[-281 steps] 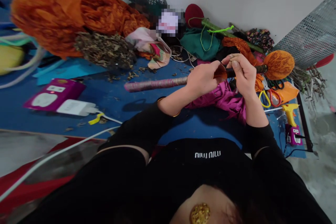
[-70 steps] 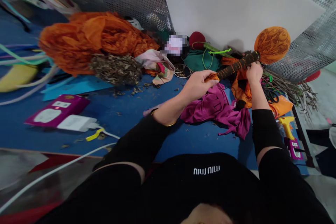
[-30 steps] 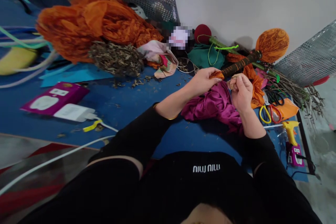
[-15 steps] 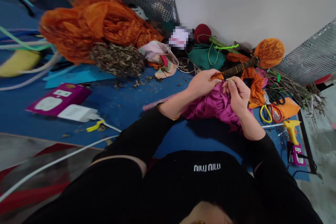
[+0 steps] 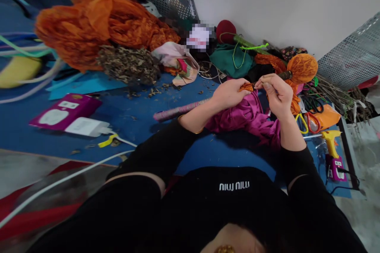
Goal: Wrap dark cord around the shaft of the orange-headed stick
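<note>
My left hand (image 5: 231, 94) is closed round a cloth-wrapped stick, with a bit of orange cloth (image 5: 246, 87) showing at its fingertips. The stick's pinkish-purple end (image 5: 175, 112) sticks out to the left past my wrist. Toward the right the stick leads to a round head covered in orange patterned cloth (image 5: 303, 68). My right hand (image 5: 277, 94) lies over the dark part of the stick, thumb and fingers pinched close to the left fingertips. Whatever thin thing it pinches is too small to make out. Bunched magenta cloth (image 5: 243, 114) hangs below both hands.
Orange crumpled cloth (image 5: 97, 27) and a dried plant clump (image 5: 129, 65) lie at the back left. Scissors (image 5: 311, 122), a yellow glue gun (image 5: 330, 142) and twigs (image 5: 341, 95) are at the right. A purple packet (image 5: 65, 112) and a white cable (image 5: 68, 182) lie left.
My right hand has moved slightly right and up, now covering the dark wound part of the stick. The orange head has tilted a little lower; more of the purple end shows.
</note>
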Motion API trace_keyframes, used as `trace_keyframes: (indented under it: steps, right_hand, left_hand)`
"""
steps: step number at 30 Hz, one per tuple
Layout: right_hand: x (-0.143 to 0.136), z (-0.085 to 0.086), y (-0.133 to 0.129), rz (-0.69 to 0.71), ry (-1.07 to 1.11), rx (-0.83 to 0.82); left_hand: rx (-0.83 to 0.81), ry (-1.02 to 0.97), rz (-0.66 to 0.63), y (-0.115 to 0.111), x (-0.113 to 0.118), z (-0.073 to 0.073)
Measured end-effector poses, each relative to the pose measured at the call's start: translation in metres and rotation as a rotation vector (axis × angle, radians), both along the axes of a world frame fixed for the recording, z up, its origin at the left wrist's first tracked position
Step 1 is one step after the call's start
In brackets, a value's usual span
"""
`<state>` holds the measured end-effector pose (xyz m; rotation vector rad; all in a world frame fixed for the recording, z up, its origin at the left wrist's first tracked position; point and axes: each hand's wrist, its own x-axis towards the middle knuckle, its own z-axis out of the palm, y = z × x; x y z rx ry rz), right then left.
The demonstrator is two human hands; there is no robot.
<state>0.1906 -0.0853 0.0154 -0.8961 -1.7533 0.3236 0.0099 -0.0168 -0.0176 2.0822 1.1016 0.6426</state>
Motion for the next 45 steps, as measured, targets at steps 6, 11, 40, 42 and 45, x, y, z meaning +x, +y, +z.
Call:
trace_keyframes:
  steps: [6, 11, 40, 42, 45]
  right_hand:
    - [0.001, -0.015, 0.014, 0.063, 0.123, -0.041]
    - [0.000, -0.020, 0.020, -0.008, 0.101, -0.147]
    - [0.011, -0.017, 0.026, -0.052, 0.207, -0.357]
    - [0.017, -0.005, 0.019, -0.083, 0.251, -0.366]
    - [0.038, 0.020, 0.002, -0.153, 0.218, -0.457]
  left_hand:
    - [0.022, 0.107, -0.043, -0.006, 0.001, 0.006]
    - [0.074, 0.222, -0.073, -0.015, 0.003, 0.013]
    - [0.387, 0.516, -0.101, -0.039, 0.006, 0.027]
    - [0.375, 0.473, -0.075, -0.035, 0.003, 0.027]
    - [0.355, 0.417, -0.013, -0.027, -0.003, 0.028]
